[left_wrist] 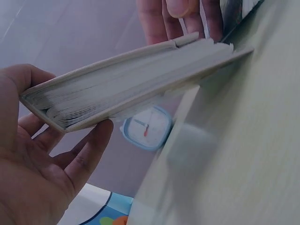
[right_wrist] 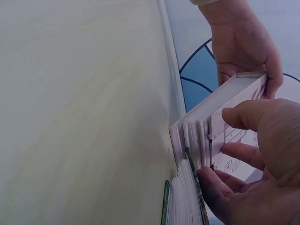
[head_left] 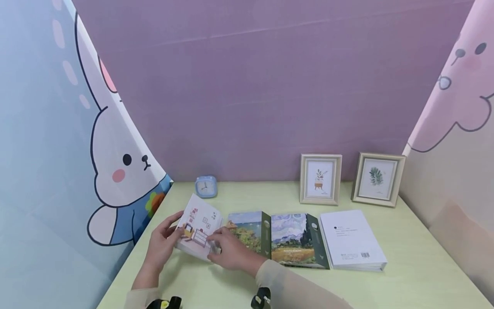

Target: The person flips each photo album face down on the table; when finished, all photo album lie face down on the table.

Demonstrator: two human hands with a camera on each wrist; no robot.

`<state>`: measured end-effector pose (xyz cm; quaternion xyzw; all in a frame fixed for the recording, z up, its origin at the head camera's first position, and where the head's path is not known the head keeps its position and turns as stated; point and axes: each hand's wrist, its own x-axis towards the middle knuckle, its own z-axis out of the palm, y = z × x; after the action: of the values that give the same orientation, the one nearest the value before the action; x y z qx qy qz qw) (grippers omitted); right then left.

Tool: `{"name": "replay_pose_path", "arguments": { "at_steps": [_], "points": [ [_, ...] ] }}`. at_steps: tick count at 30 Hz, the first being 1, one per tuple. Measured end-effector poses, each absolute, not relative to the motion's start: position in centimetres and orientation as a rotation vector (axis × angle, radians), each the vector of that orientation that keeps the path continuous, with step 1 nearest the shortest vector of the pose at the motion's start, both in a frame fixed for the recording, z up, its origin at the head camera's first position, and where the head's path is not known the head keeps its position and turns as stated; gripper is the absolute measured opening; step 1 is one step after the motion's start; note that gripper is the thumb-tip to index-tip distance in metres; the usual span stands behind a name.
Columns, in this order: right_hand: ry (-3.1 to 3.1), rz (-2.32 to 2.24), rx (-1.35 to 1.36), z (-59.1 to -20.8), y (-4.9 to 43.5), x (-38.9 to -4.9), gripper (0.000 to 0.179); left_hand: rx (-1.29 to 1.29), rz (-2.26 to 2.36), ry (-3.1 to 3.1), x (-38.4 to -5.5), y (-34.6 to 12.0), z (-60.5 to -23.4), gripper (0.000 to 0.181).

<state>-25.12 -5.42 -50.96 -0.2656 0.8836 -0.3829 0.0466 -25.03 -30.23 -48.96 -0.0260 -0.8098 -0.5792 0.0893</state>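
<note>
A thick white photo album (head_left: 197,227) with a furniture drawing on its cover is raised and tilted over the left of the table. My left hand (head_left: 163,240) grips its left edge, with the thumb over the cover and fingers underneath. In the left wrist view, the album's page block (left_wrist: 126,86) shows between its boards, which stand slightly apart at the far side. My right hand (head_left: 233,253) has its fingertips at the cover's right edge, thumb and fingers spread. Just right of it lies a photo album with a seaside painting (head_left: 247,227), partly hidden by that hand.
Beside the seaside album are a wheat-field photo album (head_left: 292,238) and a white album (head_left: 351,238) with a barcode. Two picture frames (head_left: 320,178) (head_left: 379,178) stand along the back. A small blue clock (head_left: 206,186) is at the back left. Printed fabric walls (head_left: 247,94) enclose the table (head_left: 417,257).
</note>
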Motion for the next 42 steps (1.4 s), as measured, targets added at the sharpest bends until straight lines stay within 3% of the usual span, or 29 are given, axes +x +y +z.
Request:
{"name": "replay_pose_path", "arguments": {
  "at_steps": [30, 42],
  "points": [
    [2.253, -1.666, -0.763, -50.0, -5.0, -26.1, 0.053, -0.392, -1.911, -2.226, -24.6, -29.5, -49.0, 0.041],
    [2.136, -1.765, -0.732, -49.5, -4.5, -26.1, 0.052, -0.319, -1.985, -2.345, -25.2, -29.0, -49.8, 0.044]
  ]
}}
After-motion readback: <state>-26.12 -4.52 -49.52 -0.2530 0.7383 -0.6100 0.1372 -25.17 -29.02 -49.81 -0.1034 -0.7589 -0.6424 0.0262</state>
